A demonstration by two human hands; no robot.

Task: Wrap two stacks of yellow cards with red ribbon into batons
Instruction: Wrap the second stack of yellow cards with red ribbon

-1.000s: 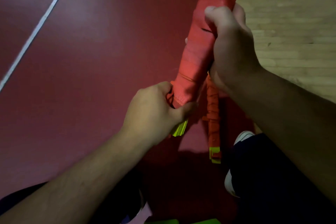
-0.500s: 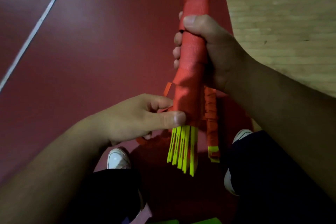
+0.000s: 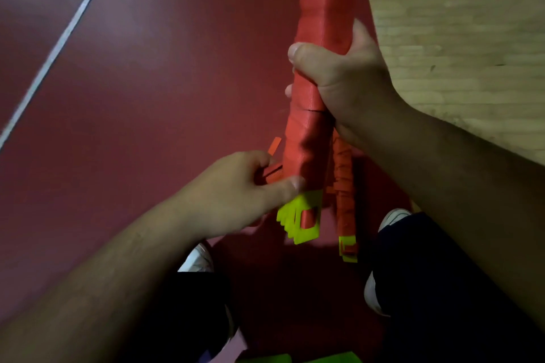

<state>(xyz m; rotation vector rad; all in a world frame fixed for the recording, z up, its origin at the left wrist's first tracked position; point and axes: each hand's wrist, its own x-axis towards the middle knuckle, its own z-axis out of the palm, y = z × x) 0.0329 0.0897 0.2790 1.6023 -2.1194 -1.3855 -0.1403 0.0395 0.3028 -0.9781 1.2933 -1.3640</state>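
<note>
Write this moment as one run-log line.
right hand: grips wrapped baton | left hand: pinches ribbon end | yellow cards: protrude below

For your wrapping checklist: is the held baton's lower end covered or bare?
Bare: yellow cards stick out below the red ribbon on the baton.

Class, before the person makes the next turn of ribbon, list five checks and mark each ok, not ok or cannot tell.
1. Right hand grips the baton: ok.
2. Left hand pinches the ribbon at the wrap's lower edge: ok.
3. Yellow cards covered to their ends: not ok, they stick out below the wrap.
4. Card ends level: not ok, they are stepped.
5. Ribbon pulled tight: cannot tell.
</note>
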